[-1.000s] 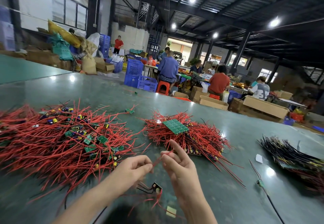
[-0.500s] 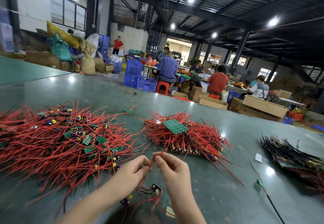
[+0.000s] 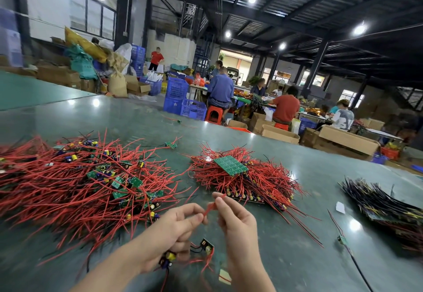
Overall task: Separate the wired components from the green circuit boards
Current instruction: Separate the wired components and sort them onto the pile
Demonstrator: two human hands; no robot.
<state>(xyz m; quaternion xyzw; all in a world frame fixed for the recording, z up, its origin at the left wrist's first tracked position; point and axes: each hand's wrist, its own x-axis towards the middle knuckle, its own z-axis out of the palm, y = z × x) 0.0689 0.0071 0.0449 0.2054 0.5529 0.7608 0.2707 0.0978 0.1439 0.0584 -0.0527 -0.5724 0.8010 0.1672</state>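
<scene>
Hands are meeting low over the green table (image 3: pixel 297 200). The left hand (image 3: pixel 174 230) and the right hand (image 3: pixel 238 220) are each pinching one end of a short red wire (image 3: pixel 209 209) stretched between them. Under the left palm a small wired component (image 3: pixel 168 258) is peeking out; whether that hand is gripping it cannot be told. A large green circuit board (image 3: pixel 230 164) is lying atop the middle red wire pile (image 3: pixel 251 182), beyond the hands.
</scene>
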